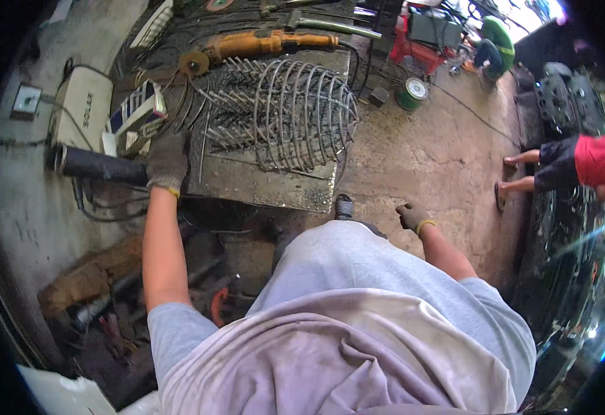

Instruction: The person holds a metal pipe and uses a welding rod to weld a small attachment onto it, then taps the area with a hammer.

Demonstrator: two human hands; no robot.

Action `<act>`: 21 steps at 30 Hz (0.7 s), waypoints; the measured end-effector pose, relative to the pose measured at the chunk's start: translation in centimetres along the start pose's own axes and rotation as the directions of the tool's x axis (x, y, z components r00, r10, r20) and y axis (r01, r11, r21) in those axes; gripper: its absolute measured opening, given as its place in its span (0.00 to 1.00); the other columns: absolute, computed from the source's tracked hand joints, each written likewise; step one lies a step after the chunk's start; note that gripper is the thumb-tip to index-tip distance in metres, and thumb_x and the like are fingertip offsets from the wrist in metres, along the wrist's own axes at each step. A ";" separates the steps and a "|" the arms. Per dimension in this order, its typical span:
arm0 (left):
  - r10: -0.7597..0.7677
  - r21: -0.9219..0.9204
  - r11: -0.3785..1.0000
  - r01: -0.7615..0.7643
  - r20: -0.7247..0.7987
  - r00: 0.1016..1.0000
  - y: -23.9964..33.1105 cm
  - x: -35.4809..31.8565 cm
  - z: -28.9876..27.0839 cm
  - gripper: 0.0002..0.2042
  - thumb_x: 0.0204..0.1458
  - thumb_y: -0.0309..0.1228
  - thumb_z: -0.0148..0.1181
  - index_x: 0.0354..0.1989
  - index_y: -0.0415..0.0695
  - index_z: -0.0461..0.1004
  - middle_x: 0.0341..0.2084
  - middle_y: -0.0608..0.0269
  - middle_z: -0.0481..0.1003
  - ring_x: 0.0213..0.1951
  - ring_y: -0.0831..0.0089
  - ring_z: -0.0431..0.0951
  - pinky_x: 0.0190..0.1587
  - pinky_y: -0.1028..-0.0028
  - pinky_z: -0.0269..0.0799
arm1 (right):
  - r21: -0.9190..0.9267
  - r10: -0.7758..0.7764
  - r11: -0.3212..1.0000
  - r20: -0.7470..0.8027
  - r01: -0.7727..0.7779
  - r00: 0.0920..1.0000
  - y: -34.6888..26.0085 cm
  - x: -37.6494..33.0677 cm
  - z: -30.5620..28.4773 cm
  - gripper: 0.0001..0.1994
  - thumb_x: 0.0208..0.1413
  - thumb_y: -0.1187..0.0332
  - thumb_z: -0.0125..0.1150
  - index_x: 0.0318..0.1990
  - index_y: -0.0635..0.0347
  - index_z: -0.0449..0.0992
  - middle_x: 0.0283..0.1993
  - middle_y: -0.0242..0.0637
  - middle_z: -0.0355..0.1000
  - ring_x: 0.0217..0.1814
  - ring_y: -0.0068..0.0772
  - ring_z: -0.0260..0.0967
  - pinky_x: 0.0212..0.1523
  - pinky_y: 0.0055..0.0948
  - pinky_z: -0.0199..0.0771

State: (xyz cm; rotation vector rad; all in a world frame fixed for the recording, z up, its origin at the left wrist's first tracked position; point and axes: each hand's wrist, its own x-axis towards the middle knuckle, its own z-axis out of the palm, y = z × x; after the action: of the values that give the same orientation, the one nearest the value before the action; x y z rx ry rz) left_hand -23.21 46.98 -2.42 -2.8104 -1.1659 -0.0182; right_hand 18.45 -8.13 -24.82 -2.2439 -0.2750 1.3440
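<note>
My left hand (168, 164), in a dark knitted glove with a yellow cuff, is closed around the right end of a black cylindrical tool (102, 166); a cord hangs near the tool's far end. The hand is beside the left edge of a metal-topped workbench (264, 183). On the bench lies a cage of curved metal rods (302, 114), with rows of short rods (230, 104) to its left. Behind them rests an orange angle grinder (268, 45) with a round disc (194, 63). My right hand (410, 216), also gloved, hangs empty over the floor, fingers loosely bent and apart.
A pale machine case (85, 104) and an opened carton (138, 114) stand at left. A hammer (330, 26) lies at the back. A green can (412, 93) and cables are on the floor. Two people, in green (499, 45) and red (596, 159), are at right.
</note>
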 end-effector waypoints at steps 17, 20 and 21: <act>-0.145 -0.762 0.622 -0.180 -0.338 0.930 0.7 -2.9 -4.9 0.14 0.57 0.31 0.59 0.52 0.44 0.72 0.32 0.57 0.78 0.30 0.63 0.78 0.34 0.62 0.73 | -0.093 -0.182 0.980 -0.073 0.175 0.981 1.4 -10.3 19.4 0.19 0.59 0.58 0.59 0.49 0.65 0.76 0.30 0.43 0.75 0.27 0.37 0.73 0.31 0.37 0.74; -0.121 -0.786 -0.569 0.241 0.371 0.921 0.8 -4.1 -4.4 0.09 0.58 0.24 0.56 0.47 0.47 0.72 0.29 0.68 0.72 0.22 0.82 0.63 0.24 0.79 0.61 | 0.360 0.120 0.928 -0.048 -0.095 0.992 2.0 -10.2 20.3 0.16 0.58 0.62 0.61 0.47 0.64 0.75 0.25 0.39 0.71 0.21 0.34 0.68 0.21 0.35 0.69; -0.117 -0.784 -0.567 0.252 0.379 0.918 0.4 -4.4 -4.0 0.09 0.58 0.24 0.56 0.47 0.47 0.72 0.29 0.68 0.72 0.22 0.82 0.63 0.24 0.79 0.61 | 0.327 0.121 0.941 -0.072 -0.092 0.990 2.5 -10.3 20.4 0.15 0.58 0.62 0.61 0.47 0.64 0.75 0.24 0.38 0.71 0.20 0.33 0.67 0.21 0.34 0.68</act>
State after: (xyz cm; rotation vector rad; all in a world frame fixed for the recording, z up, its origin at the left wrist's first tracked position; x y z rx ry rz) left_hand -25.88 43.21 1.35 -3.1829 -2.8871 -2.4761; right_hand -4.54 -8.02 -26.06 -2.0575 0.0967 1.2338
